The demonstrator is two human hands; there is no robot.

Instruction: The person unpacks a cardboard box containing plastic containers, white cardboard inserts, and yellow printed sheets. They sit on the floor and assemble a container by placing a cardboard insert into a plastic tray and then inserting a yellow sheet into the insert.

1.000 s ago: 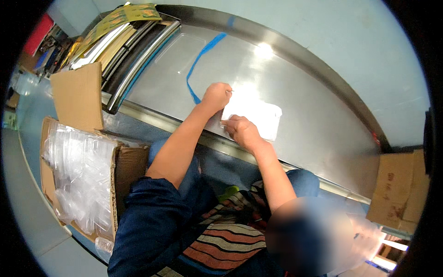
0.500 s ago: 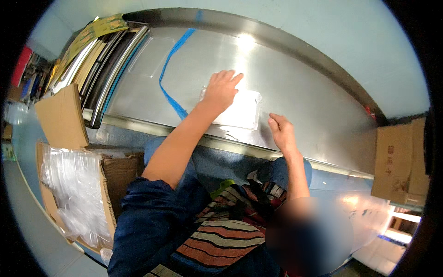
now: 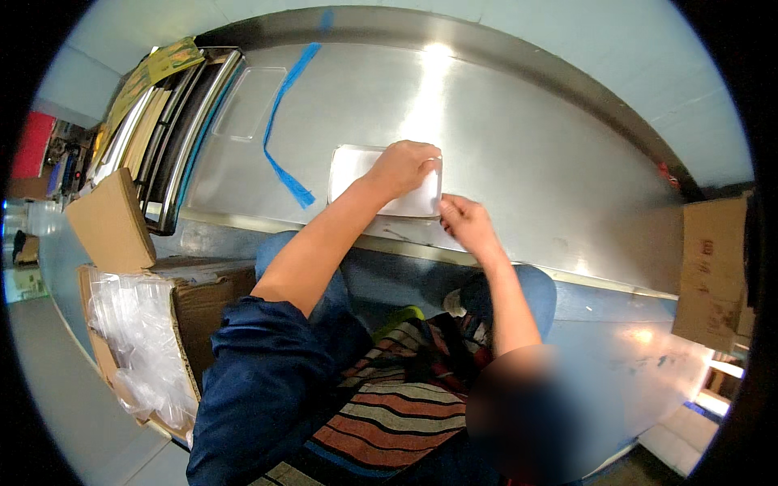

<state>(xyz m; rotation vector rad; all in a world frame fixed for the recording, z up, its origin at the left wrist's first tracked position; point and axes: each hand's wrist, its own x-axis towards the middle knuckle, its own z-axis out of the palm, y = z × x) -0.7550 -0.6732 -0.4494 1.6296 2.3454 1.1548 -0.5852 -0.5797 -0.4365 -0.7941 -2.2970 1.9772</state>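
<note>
A shallow white rectangular container with a clear, shiny rim lies on the metal table near its front edge. My left hand reaches across its top, fingers bent over the far right corner and the thumb tucked in toward the rim. At the near right corner, my right hand is closed, with thumb and forefinger pinching the edge. What lies under my left palm is hidden. Left of the container, a blue strap trails over the metal. A flat clear plastic piece rests farther left.
The metal table has a raised back edge. On its left end stands a row of upright boards and folders. Below them, an open cardboard box holds clear plastic pieces. Another cardboard box stands at the right.
My left hand has moved from spread fingers to a bent grip at the container's far right corner. My right hand has come left onto the near corner. The container sits straighter.
</note>
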